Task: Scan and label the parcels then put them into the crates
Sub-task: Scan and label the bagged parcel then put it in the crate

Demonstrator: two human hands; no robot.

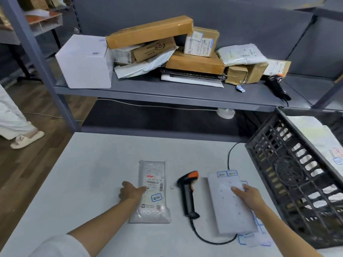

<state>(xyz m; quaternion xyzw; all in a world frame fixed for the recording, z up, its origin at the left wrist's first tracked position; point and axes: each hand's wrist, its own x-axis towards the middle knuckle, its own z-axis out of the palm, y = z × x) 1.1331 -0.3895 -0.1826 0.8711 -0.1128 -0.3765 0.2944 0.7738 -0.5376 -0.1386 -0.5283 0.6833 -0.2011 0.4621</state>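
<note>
A bubble-wrap parcel (152, 190) lies flat on the white table (89, 173), with a shipping label and a blue-framed sticker on top. My left hand (131, 191) rests on its left edge, fingers pressing the label. A black and orange barcode scanner (188, 191) lies to the right of the parcel, cable trailing. Further right is a white sheet of blue-framed labels (229, 204); my right hand (247, 196) lies flat on it, fingers spread. A black plastic crate (289, 182) stands tilted at the right table edge, with white parcels inside.
A grey shelf (148, 89) behind the table carries a pile of cardboard boxes (194, 62), white mailers and a large white box (85, 62). A second black scanner (276, 88) lies on the shelf at the right. Another person's leg and slipper (24, 138) are at the left on the wooden floor.
</note>
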